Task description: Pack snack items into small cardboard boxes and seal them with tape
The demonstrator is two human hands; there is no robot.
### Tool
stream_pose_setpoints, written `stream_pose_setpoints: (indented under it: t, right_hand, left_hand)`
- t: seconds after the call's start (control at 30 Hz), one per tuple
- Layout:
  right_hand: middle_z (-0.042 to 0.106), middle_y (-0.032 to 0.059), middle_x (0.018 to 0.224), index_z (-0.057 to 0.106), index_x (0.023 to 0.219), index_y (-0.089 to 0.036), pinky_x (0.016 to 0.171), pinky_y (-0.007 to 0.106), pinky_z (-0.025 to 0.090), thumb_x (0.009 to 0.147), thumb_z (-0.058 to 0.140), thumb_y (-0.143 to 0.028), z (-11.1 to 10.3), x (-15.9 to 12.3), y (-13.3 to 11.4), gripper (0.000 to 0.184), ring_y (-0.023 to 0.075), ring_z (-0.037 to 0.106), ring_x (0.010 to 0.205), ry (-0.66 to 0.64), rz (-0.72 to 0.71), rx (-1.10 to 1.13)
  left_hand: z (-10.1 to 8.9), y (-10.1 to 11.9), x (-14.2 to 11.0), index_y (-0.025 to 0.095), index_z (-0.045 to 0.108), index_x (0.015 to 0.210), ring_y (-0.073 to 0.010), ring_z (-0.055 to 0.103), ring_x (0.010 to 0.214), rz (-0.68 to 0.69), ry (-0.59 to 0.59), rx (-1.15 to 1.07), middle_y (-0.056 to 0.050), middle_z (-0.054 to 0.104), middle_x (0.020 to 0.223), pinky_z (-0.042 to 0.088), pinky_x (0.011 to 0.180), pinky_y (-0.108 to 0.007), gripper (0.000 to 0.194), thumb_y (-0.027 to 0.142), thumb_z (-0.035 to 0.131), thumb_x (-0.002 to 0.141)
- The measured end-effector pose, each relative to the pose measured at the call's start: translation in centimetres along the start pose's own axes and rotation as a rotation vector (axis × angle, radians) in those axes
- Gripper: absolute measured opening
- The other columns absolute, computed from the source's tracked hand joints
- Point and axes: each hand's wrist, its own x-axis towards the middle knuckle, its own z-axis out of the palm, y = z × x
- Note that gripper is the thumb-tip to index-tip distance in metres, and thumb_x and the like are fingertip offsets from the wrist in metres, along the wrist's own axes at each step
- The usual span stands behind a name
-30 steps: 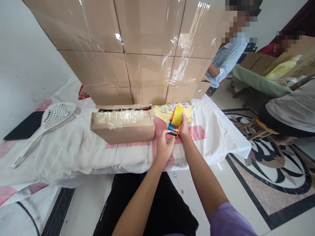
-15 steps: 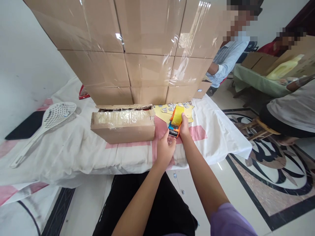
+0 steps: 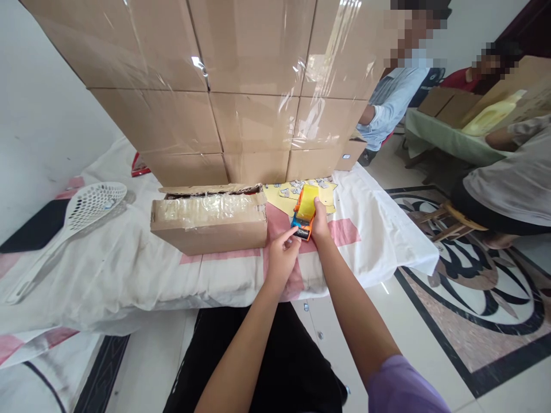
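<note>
A tape dispenser (image 3: 302,221) with an orange and blue body and a yellow tape roll is held above the cloth-covered table. My right hand (image 3: 319,221) is wrapped round its right side. My left hand (image 3: 283,255) is at the dispenser's near left end, its index finger stretched out to the roller and cutter, the other fingers loosely curled. Whether a tape end lies under that finger is too small to tell. Left of my hands stands a cardboard box (image 3: 210,232), its upper edge covered in shiny clear tape and a flap slightly raised at the back.
Large taped cardboard boxes (image 3: 253,120) are stacked at the back. A yellow printed sheet (image 3: 279,198) lies behind the dispenser. At left are a white slotted skimmer (image 3: 92,205) and a black flat object (image 3: 34,226). People sit at right, one on a wooden stool (image 3: 456,221).
My left index finger has straightened against the dispenser's roller end. My right hand keeps its hold on the dispenser. The whole view has shifted slightly.
</note>
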Motion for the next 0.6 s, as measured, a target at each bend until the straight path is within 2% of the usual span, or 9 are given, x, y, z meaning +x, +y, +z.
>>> stream_pose_setpoints:
  t: [0.1, 0.27, 0.33, 0.43, 0.6]
  right_hand:
    - [0.072, 0.003, 0.075, 0.067, 0.083, -0.022, 0.063, 0.031, 0.058, 0.087, 0.056, -0.069, 0.07, -0.05, -0.08, 0.049, 0.0218, 0.071, 0.074, 0.008, -0.06, -0.004]
    - [0.071, 0.0037, 0.074, 0.068, 0.084, -0.021, 0.063, 0.031, 0.057, 0.089, 0.055, -0.068, 0.11, -0.32, -0.19, 0.049, 0.021, 0.071, 0.07, -0.015, -0.043, 0.004]
    - [0.073, 0.0042, 0.076, 0.068, 0.086, -0.02, 0.063, 0.031, 0.058, 0.088, 0.057, -0.067, 0.1, -0.37, -0.1, 0.048, 0.0211, 0.071, 0.072, -0.019, -0.038, 0.02]
    - [0.074, 0.0044, 0.079, 0.068, 0.088, -0.02, 0.063, 0.031, 0.058, 0.087, 0.059, -0.068, 0.11, -0.28, 0.14, 0.048, 0.0215, 0.071, 0.074, 0.0, -0.023, 0.042]
    - [0.074, 0.0051, 0.076, 0.069, 0.085, -0.019, 0.062, 0.03, 0.058, 0.086, 0.059, -0.068, 0.21, -0.08, 0.37, 0.049, 0.0212, 0.071, 0.07, -0.018, -0.036, 0.022]
  left_hand:
    - [-0.06, -0.14, 0.0, 0.022, 0.072, 0.121, -0.0134, 0.06, 0.084, 0.064, -0.002, 0.043, -0.006, 0.063, 0.103, 0.051, 0.077, -0.025, 0.036, 0.019, 0.063, 0.087]
    - [0.6, -0.08, -0.62, 0.029, 0.071, 0.121, -0.0139, 0.059, 0.09, 0.231, -0.066, 0.145, -0.007, 0.053, 0.121, 0.053, 0.081, -0.027, 0.036, 0.017, 0.061, 0.089]
    - [0.67, 0.09, -0.71, 0.027, 0.068, 0.125, -0.0142, 0.059, 0.087, 0.238, 0.033, 0.183, -0.008, 0.056, 0.12, 0.053, 0.081, -0.029, 0.038, 0.015, 0.06, 0.089]
    - [0.39, 0.32, -0.57, 0.021, 0.066, 0.123, -0.0167, 0.061, 0.089, 0.172, 0.189, 0.217, -0.007, 0.064, 0.109, 0.051, 0.083, -0.03, 0.037, 0.014, 0.061, 0.088]
    - [0.03, 0.5, -0.4, 0.021, 0.07, 0.115, -0.0157, 0.062, 0.083, 0.134, 0.165, 0.246, -0.005, 0.068, 0.101, 0.05, 0.081, -0.028, 0.03, 0.014, 0.062, 0.087]
